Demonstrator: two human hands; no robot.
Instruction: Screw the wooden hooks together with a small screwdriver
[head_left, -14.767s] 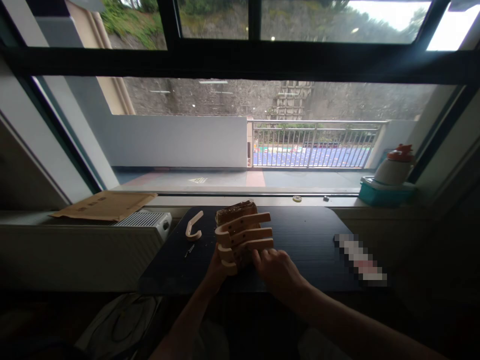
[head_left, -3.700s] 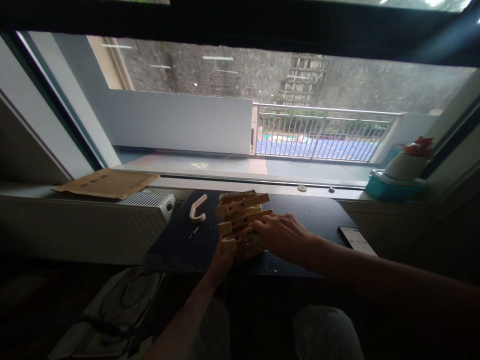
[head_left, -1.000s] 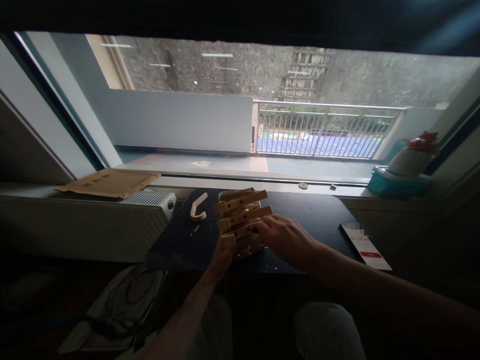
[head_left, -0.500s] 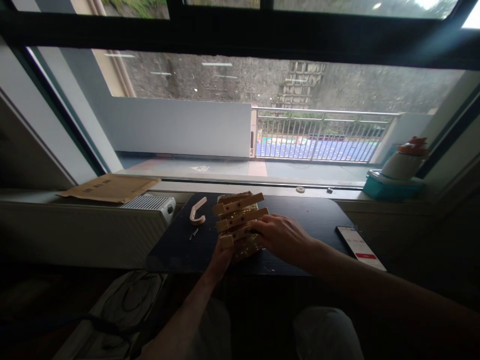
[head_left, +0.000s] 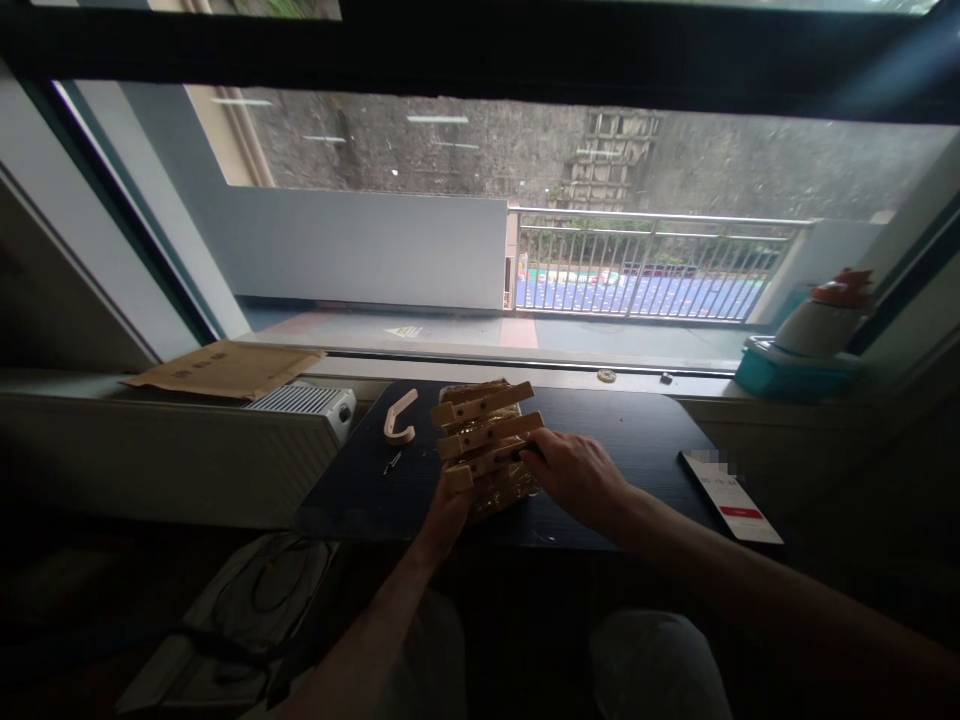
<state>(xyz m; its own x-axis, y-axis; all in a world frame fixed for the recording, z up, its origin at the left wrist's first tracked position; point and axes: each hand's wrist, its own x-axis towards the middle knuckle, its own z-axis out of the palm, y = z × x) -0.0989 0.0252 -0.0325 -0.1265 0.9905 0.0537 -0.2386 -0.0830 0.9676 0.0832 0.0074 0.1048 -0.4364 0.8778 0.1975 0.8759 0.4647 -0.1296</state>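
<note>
Three wooden hooks (head_left: 491, 432) lie side by side across a block wrapped in shiny clear film (head_left: 504, 488). Dark screw heads or holes dot their faces. My left hand (head_left: 448, 512) is closed around the near left end of the lowest hook, its fingers partly hidden beneath. Over that hook's right part, my right hand (head_left: 574, 470) pinches a small dark tool (head_left: 531, 452) pointing at the wood; its exact kind is hidden by the fingers. A loose wooden hook (head_left: 400, 418) lies left of the block, with small screws (head_left: 392, 463) below it.
The dark table (head_left: 630, 425) stands against the window sill. A phone (head_left: 731, 500) lies at its right edge. Left are a radiator (head_left: 247, 460) and a brown envelope (head_left: 225, 370). A teal box (head_left: 795, 370) with a bottle (head_left: 825, 315) on it and a tape roll (head_left: 606, 376) sit on the sill.
My right hand has drawn slightly right and off the lowest hook, showing the dark tool in its fingers. My left hand keeps its hold. The whole view has shifted a little.
</note>
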